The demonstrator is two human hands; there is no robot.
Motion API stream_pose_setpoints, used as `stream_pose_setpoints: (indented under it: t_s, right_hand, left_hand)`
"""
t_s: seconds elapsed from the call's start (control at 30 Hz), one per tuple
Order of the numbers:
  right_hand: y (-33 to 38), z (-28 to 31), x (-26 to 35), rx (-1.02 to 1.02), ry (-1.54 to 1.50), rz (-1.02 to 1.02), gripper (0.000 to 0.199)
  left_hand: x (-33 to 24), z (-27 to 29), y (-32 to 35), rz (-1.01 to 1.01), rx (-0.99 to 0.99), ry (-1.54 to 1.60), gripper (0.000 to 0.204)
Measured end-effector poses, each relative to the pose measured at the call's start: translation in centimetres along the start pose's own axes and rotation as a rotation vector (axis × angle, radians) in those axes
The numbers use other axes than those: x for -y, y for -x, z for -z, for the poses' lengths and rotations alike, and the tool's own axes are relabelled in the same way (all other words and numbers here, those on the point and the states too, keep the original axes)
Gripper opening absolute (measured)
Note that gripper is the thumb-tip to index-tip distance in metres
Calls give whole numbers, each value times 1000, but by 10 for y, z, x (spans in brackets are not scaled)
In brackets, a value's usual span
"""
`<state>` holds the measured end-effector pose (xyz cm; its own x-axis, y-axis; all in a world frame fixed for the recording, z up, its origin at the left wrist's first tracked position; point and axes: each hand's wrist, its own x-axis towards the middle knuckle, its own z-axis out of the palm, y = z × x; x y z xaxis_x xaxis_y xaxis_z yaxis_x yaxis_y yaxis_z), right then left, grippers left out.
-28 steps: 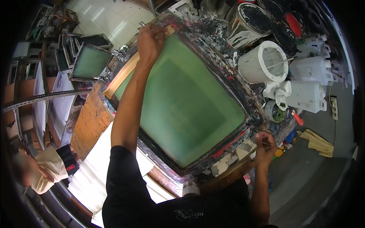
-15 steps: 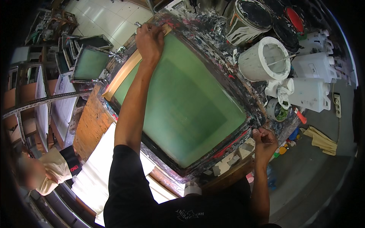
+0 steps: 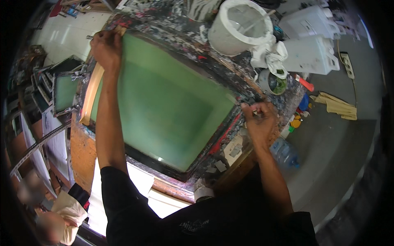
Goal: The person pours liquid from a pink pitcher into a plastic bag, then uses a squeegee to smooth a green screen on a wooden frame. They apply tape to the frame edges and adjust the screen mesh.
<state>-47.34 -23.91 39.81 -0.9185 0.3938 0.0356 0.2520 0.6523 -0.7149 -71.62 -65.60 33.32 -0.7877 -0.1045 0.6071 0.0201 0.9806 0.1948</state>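
Observation:
A silkscreen frame (image 3: 164, 90) with green mesh and a dark border lies on the paint-stained bench. My left hand (image 3: 107, 51) is at its far left corner, fingers curled down over the end of a pale wooden strip (image 3: 92, 94). A bit of metal sticks out beside those fingers; what they grip is hidden. At the right corner of the frame, my right hand (image 3: 261, 121) has its thumb and fingers drawn together in a pinch. Anything between them is too small to make out.
Beyond the right corner stand a white bucket (image 3: 234, 47) with a stick in it, a crumpled white cloth (image 3: 269, 55), a tub (image 3: 273, 82) and white jugs (image 3: 308, 53). A water bottle (image 3: 284, 152) is below the bench's right side. Another person (image 3: 67, 215) is at lower left.
The whole view has shifted, so bench and screen sit further left and higher. Both hands stay at the same two corners of the screen.

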Motion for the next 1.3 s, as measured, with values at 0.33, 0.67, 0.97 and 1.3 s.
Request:
stream_pose_setpoints:
  t_s: [0.33,0.67,0.97,1.3]
  right_hand:
    - [-6,-13,-2,-80,45,130,35]
    - [4,-5,14,-36,43,154,36]
    - [2,4,14,-62,98,154,37]
    - [-8,-17,5,-113,155,315,38]
  left_hand:
    - [-9,7,-6,-1,35,-24,20]
    - [-12,10,-7,-6,-2,128,14]
    - [-13,12,-8,106,15,222,14]
    - [-17,13,-8,56,-7,141,15]
